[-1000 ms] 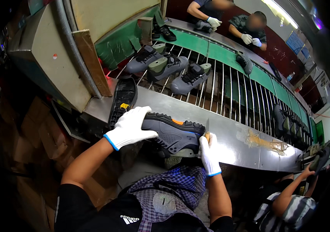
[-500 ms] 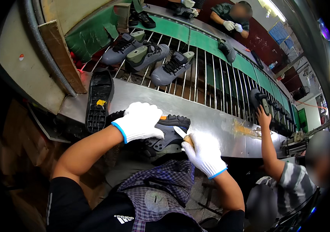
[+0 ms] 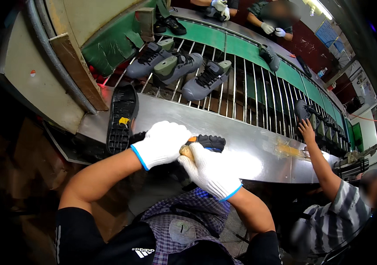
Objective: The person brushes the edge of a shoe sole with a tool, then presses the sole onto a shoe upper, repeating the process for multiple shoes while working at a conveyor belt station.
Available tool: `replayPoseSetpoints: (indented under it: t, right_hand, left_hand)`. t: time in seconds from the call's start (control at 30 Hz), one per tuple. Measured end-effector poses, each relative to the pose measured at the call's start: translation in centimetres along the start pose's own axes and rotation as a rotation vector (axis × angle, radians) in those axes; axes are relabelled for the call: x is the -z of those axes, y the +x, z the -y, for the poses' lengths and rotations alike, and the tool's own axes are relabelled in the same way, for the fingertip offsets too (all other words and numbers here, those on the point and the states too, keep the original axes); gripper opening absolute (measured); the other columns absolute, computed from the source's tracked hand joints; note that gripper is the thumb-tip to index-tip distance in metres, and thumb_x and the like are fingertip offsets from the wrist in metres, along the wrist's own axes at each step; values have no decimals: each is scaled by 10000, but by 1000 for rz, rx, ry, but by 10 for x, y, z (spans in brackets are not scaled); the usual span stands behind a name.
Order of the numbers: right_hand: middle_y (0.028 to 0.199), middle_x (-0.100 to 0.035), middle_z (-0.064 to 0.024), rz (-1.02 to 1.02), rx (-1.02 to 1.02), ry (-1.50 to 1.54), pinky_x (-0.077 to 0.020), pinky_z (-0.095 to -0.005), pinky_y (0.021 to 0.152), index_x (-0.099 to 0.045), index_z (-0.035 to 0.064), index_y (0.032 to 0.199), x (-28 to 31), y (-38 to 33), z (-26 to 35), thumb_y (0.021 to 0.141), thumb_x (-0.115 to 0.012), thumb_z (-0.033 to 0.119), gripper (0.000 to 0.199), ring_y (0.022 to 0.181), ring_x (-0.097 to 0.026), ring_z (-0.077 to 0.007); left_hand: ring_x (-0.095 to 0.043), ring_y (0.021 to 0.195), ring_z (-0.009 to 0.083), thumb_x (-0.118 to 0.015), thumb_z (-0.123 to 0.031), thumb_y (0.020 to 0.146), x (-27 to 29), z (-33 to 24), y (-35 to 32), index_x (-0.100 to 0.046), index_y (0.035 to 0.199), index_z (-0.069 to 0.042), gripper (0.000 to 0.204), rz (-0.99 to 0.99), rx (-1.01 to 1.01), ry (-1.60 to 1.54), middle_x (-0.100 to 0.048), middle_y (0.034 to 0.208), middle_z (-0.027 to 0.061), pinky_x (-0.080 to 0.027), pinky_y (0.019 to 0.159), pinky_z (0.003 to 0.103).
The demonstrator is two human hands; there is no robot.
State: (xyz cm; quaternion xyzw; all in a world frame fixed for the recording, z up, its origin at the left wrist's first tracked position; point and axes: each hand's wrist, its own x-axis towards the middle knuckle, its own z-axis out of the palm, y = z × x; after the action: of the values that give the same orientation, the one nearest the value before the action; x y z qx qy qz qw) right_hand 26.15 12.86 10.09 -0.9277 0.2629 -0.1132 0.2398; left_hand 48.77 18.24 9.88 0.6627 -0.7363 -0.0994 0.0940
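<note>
A grey shoe with a chunky black sole (image 3: 212, 142) lies on its side at the bench's near edge, mostly covered by my hands. My left hand (image 3: 164, 143), in a white knit glove with a blue cuff, is closed on it. In the same kind of glove, my right hand (image 3: 210, 172) grips the wooden handle of a knife (image 3: 185, 152). Its blade is hidden now. The two hands almost meet over the shoe's upper. Left of them, another shoe (image 3: 122, 117) stands with its black lugged outsole showing a yellow patch.
Beyond the metal bench (image 3: 246, 161), grey shoes (image 3: 206, 81) with green lasts rest on a rack of metal rods (image 3: 246, 95). Behind runs a green belt (image 3: 237, 44). At right, a co-worker's hand (image 3: 306, 130) touches a shoe; gloved people work across the line.
My right hand has moved left with the knife, up against my left hand, and the blade has gone out of sight. The co-worker's shoe is now among the others on the rack.
</note>
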Motion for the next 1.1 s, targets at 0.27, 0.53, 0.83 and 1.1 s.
replayPoseSetpoints:
  t: [0.27, 0.53, 0.83, 1.1]
  right_hand:
    - [948, -743, -221, 59, -191, 126, -586, -462, 793, -726, 6, 1229, 21, -44, -24, 1052, -660, 429, 463, 853, -749, -357]
    - [990, -749, -248, 70, -562, 345, -576, -438, 846, -728, -4, 1254, 31, -74, -51, 1073, -611, 462, 514, 934, -752, -373]
    - [837, -753, -233, 60, -366, 95, -617, -510, 683, -662, -16, 1058, 17, -26, 5, 1071, -628, 418, 435, 739, -755, -429]
    - [906, -773, -214, 123, -194, 35, -616, -521, 743, -644, 41, 1199, 21, -34, -24, 1064, -644, 441, 422, 805, -766, -410]
  left_hand:
    - [-684, 1062, 310, -847, -379, 820, 7, -7, -3, -648, 1186, -86, 509, -198, -172, -27, -699, 1068, 86, -559, 914, 441]
    - [-659, 1269, 368, -944, -580, 692, -4, -55, 34, -442, 1534, -49, 1115, 104, -52, -11, -620, 1425, 190, -553, 1043, 460]
    - [-696, 1144, 370, -855, -287, 786, -34, -44, 42, -480, 1514, -43, 854, -38, -62, 88, -669, 1260, 178, -581, 954, 469]
    - [-729, 1073, 364, -783, -399, 892, -33, -39, 37, -529, 1416, -44, 682, -146, -123, 15, -706, 1180, 170, -602, 900, 477]
